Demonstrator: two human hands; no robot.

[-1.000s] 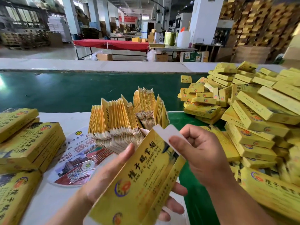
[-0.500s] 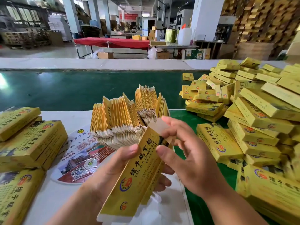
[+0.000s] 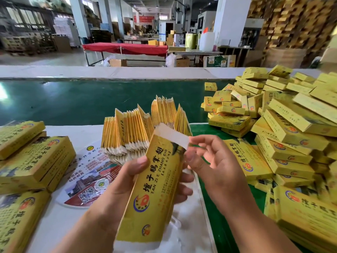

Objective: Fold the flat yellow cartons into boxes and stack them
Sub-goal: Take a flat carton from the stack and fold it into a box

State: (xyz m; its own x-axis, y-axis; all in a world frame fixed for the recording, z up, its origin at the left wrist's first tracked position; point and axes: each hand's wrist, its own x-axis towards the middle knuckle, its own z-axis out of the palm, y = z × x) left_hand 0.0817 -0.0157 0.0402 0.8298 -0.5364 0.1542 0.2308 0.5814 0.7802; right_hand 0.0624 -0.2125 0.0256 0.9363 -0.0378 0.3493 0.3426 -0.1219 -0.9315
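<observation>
Right hand (image 3: 217,168) fingers (image 3: 197,143) loosely curled at the white end flap (image 3: 172,136), apparently touching or lightly pinching its corner; contact too blurred to tell for sure, likely to bend the flap over and tuck it shut. Left hand (image 3: 131,172) wrapped round the middle of the long yellow printed cardboard carton (image 3: 155,183), thumb pressing the printed face, fingertips showing past its right edge, presumably to keep the half-opened sleeve steady and square while the far end gets closed. Held above the near edge of the white tabletop (image 3: 60,221), tilted with the flap end away from the body; second white flap hanging open at the near end, so both ends probably not yet closed.

Just behind, one fanned bundle of flat yellow cartons (image 3: 142,132) standing on edge, within easy reach as the supply; far too many to count. Under it, one round printed card (image 3: 87,179). At the left, a low stack of yellow boxes (image 3: 34,161), four or so visible. At the right, on the green belt (image 3: 91,101), a loose heap of folded yellow boxes (image 3: 291,128), dozens, more tossed than stacked
</observation>
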